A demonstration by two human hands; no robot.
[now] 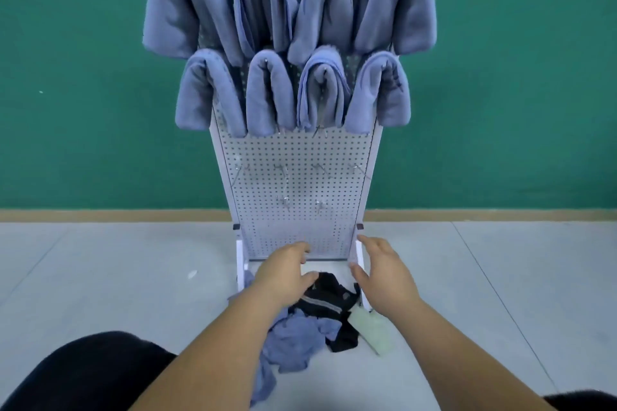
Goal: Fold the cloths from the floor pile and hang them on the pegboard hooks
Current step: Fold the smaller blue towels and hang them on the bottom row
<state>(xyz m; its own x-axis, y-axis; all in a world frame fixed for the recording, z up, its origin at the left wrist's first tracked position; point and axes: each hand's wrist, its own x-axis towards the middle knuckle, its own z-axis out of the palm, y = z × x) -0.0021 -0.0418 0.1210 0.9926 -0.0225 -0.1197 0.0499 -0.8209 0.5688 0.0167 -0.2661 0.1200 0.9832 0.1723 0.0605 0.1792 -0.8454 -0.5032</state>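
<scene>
Both bare hands reach forward and down, palms down, fingers loosely spread and grasping nothing. The left hand [287, 272] hovers over the far left edge of the floor pile [310, 324], its thumb above the black cloth [329, 297]; whether it touches the fabric cannot be told. The right hand [384, 274] is over the pile's far right edge, near the white foot [359, 260] of the stand.

The pile lies on the grey floor [117, 277] between and just beneath the two hands, directly in front of the pegboard [293, 183]. It holds the black cloth with a grey stripe on top, crumpled blue cloths [290, 344] toward the person, and a pale green cloth [374, 330] on its right side under the right forearm.

On the white pegboard, bare metal hooks [283, 202] stand in the lower rows. Above them, folded blue cloths hung on hooks [267, 97] fill two visible rows, four across each. A green wall [83, 77] stands behind. A dark-clothed knee [83, 374] shows at lower left.
</scene>
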